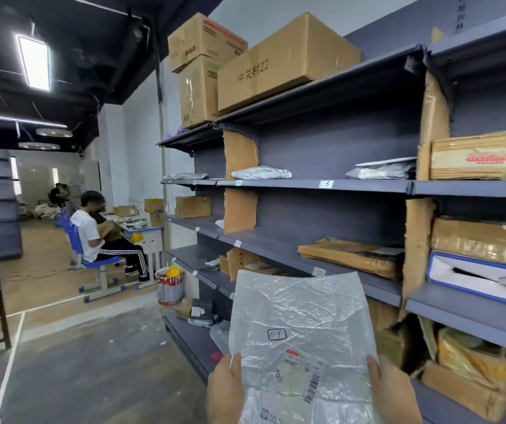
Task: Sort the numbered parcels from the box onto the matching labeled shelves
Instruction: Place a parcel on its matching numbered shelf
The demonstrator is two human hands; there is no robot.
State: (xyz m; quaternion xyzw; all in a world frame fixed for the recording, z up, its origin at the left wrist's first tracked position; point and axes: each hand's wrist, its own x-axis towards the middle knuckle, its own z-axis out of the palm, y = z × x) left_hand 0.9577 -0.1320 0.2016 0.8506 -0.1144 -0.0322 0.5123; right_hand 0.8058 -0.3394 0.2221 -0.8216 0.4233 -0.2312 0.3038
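Single head view, facing forward-down, close above shelving [316, 185].

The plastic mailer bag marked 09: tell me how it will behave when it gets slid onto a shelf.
The plastic mailer bag looks thin and crinkled, so it will probably flop and fold rather than slide flat. It appears nearly flat and see-through, held up by its lower edge between the left hand and right hand, so it is likely very light. Its glossy film may be slippery.
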